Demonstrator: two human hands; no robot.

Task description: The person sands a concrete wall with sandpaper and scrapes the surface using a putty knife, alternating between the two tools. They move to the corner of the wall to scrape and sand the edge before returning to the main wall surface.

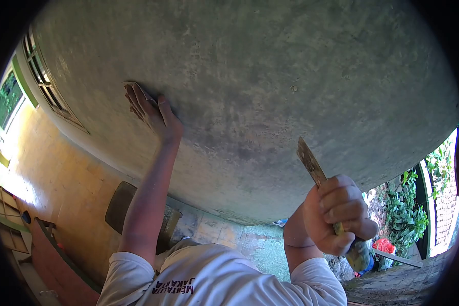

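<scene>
Wall (250, 76) stands grey by tiles (81, 163), left grip (152, 113) spread over sheet (139, 86), right grip (341, 213) clamping scraper (311, 161).

Fisheye shot: dim wall, blown-out sides

So the big wall (239, 66) sits in pretty flat, dim light, with just a soft dark shadow beside the left hand (150, 109). Daylight comes in from both sides. Far left it's harsh: white glare on the shiny floor (81, 163), detail totally gone in the hottest patch. Over on the right, the strip behind the plants (405, 214) is washed out too. The lens bends everything, so the wall's lower edge bows and the window frame (48, 86) curves, with black corners all round. The right hand (339, 211) looks reasonably sharp; fine wall texture goes a bit mushy.
</scene>
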